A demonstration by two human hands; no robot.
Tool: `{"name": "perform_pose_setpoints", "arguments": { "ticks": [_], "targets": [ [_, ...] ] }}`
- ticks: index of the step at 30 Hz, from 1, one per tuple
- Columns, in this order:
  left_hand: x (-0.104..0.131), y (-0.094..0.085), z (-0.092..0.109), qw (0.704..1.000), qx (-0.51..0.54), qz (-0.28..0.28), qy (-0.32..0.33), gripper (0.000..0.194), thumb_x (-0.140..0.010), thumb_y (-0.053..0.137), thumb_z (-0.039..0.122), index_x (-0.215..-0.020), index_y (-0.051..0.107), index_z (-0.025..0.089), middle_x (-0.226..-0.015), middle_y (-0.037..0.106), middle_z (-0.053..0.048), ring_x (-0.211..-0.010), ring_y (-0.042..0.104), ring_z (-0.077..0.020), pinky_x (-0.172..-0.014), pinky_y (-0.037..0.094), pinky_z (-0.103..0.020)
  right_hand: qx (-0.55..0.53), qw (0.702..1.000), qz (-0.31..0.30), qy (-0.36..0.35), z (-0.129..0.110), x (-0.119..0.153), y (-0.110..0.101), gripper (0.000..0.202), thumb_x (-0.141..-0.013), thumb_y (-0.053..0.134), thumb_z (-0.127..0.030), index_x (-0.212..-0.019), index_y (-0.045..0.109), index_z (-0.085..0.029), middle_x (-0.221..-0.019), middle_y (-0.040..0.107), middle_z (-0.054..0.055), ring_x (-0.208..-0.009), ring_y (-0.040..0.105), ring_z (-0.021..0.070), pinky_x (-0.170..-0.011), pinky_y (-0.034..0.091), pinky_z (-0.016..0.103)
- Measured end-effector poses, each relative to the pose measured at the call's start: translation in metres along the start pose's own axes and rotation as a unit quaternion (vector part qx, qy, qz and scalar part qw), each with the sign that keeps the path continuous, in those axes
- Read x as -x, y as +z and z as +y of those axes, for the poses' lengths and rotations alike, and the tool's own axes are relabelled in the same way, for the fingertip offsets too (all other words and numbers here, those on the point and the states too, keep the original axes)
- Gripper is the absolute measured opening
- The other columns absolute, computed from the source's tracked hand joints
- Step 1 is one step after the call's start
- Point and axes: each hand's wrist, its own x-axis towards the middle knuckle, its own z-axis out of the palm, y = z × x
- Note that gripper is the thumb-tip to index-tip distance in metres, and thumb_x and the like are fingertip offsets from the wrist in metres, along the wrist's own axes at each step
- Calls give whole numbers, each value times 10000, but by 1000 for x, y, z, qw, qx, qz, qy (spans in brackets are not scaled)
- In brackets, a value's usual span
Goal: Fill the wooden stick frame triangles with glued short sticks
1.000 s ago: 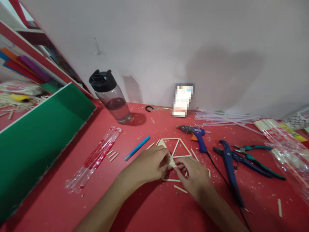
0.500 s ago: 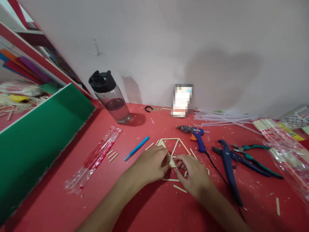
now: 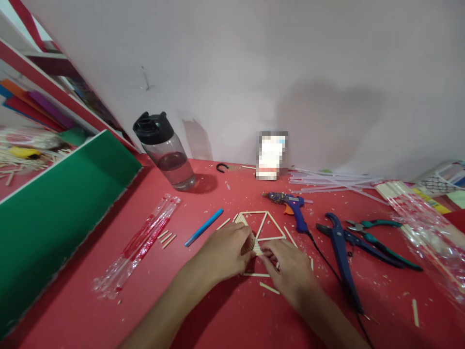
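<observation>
A flat frame of pale wooden sticks (image 3: 271, 238) lies on the red tabletop, with triangular openings at its far side. My left hand (image 3: 230, 249) is closed over its left part, thumb and fingers pinching near a small slatted panel of sticks (image 3: 257, 248). From the other side, my right hand (image 3: 290, 266) has its thumb and curled fingers at the right edge of that panel. The fingertips of both hands nearly meet there, and they hide part of the frame. One loose stick (image 3: 269, 288) rests just in front of the frame.
A glue gun (image 3: 296, 211) with a black cord, a blue cutter (image 3: 341, 257) and green-handled pliers (image 3: 378, 237) lie to the right. On the left are a blue pen (image 3: 204, 227), plastic wrappers (image 3: 141, 247), a water bottle (image 3: 169, 155) and a green board (image 3: 69, 208).
The view has shifted slightly, so the table things sit a little lower. My right hand has moved slightly toward me, baring more of the stick behind it. My left hand keeps its place at the frame.
</observation>
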Motion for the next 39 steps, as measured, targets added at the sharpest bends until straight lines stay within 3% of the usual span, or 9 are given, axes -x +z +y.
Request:
{"name": "perform_pose_setpoints", "arguments": {
  "ticks": [5, 17, 33, 39],
  "targets": [
    [0, 3, -3, 1000, 10, 6, 4, 36, -837, 618, 234, -856, 613, 203, -913, 650, -29, -876, 582, -204, -727, 417, -304, 17, 1000, -6, 7, -1, 1, 0, 93, -932, 561, -186, -878, 625, -228, -787, 701, 20, -727, 647, 191, -654, 458, 289],
    [-1, 0, -2, 1000, 10, -15, -6, 69, -859, 631, 268, -866, 623, 199, -911, 654, -36, -891, 596, -205, -742, 433, -295, -2, 999, -19, 31, -3, 0, -3, 102, -897, 609, -136, -840, 618, -220, -780, 694, 3, -709, 628, 178, -644, 431, 280],
    [-1, 0, 2, 1000, -8, 0, -8, 57, -796, 597, 182, -844, 619, 203, -901, 657, -33, -869, 598, -205, -713, 415, -297, 40, 999, -1, -10, -9, -4, -5, 135, -916, 583, -140, -814, 612, -224, -798, 685, 25, -762, 622, 197, -691, 452, 303],
    [0, 1, 1, 1000, -2, 6, 0, 47, -814, 622, 216, -856, 636, 198, -902, 662, -36, -869, 604, -210, -722, 421, -302, 43, 999, 3, -24, -10, -2, -5, 159, -925, 554, -103, -840, 626, -216, -821, 693, 31, -788, 636, 207, -710, 463, 314]
  ]
}}
